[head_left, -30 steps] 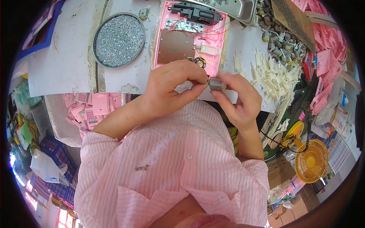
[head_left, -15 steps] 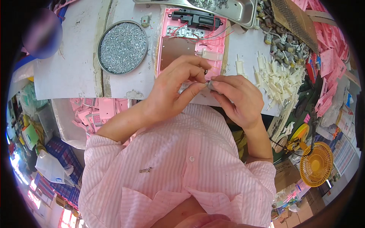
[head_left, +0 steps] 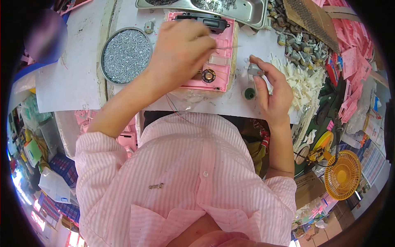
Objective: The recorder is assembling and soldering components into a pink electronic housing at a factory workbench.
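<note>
In front of me lies a pink plastic casing (head_left: pixel 224 80), with a black module (head_left: pixel 216 25) along its far side. My left hand (head_left: pixel 179 51) is over the casing's left half, its fingers curled together and slightly blurred; a thin, pale sliver shows by the fingertips, too smeared to name. Beneath that hand, a round dark disc with a coppery centre (head_left: pixel 208 75) and a whitish plastic piece (head_left: pixel 219 60) sit in the casing. To the right, my right hand (head_left: pixel 273 88) pinches a small grey motor (head_left: pixel 255 70) between thumb and fingers, above the white tabletop.
A round metal dish of small screws (head_left: pixel 125 55) stands at left, beside a loose motor (head_left: pixel 149 27). A steel tray (head_left: pixel 257 14) is at the back. White plastic parts (head_left: pixel 302 86) and a motor pile (head_left: pixel 298 49) lie right; a small green cup (head_left: pixel 249 93) is nearer.
My hands have come apart from their meeting point at the casing's near edge. The left moved up and left over the casing; the right moved right with the motor.
</note>
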The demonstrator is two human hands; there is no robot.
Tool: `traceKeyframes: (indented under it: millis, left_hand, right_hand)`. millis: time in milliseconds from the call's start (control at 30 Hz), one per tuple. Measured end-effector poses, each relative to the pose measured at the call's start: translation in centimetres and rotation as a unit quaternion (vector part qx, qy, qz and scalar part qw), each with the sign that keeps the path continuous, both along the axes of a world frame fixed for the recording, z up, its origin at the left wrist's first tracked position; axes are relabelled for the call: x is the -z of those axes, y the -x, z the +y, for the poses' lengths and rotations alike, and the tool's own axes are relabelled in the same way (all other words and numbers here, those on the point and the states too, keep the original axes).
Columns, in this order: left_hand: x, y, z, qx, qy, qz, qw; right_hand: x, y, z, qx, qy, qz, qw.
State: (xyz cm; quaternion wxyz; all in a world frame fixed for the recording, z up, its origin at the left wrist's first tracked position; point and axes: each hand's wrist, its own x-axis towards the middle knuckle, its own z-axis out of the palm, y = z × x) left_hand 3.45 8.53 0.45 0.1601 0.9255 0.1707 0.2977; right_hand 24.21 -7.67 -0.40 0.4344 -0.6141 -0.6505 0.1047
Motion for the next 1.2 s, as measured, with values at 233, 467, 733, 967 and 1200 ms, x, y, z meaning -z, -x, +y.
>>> traceKeyframes:
  millis: [233,467,733,967,1200]
  left_hand:
    - [1.7,2.7,-1.0,-0.14,0.27,-0.144,0.941]
    - [2.3,2.9,-0.4,-0.118,0.17,-0.133,0.969]
    - [0.8,1.9,0.9,-0.088,0.288,-0.111,0.947]
    - [-0.5,1.1,2.8,-0.019,0.275,-0.082,0.958]
    - [0.4,2.5,2.9,-0.029,0.304,-0.081,0.949]
  right_hand:
    - [0.2,1.6,6.2,-0.032,0.029,-0.124,0.991]
    - [-0.5,1.8,7.3,-0.012,0.048,-0.206,0.977]
    - [-1.3,1.3,7.5,-0.012,0.095,-0.23,0.969]
    - [-1.6,5.0,8.8,-0.03,0.018,-0.182,0.983]
    - [-0.4,4.7,9.7,-0.045,0.027,-0.123,0.991]
